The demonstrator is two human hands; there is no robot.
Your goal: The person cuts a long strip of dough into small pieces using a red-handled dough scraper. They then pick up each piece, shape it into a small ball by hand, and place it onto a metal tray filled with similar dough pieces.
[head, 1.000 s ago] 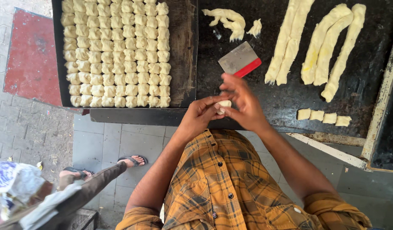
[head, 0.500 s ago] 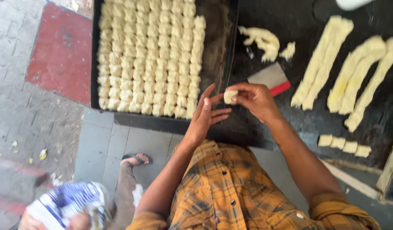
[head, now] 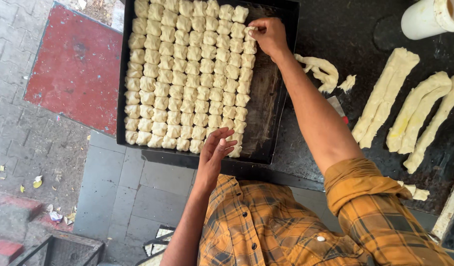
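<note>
Right hand [head: 268, 34] pinching one small pale square dough piece [head: 250, 30] at the far right corner of the black metal baking tray [head: 276, 98], left hand [head: 214, 148] hovering open-fingered over the near edge, three long dough strips [head: 414, 111] lying on the dark worktop [head: 364, 29], one white cup [head: 428, 17] standing at the far right corner.

The right arm [head: 315, 118] covers most of the scraper [head: 337, 107] (only a red-tipped sliver shows). The white cup [head: 431, 17] and tray [head: 281, 143] are cut off at the top edge.

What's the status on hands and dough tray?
Right hand setting dough piece at tray far corner. Left hand open over near rows. Nothing blocking.
</note>
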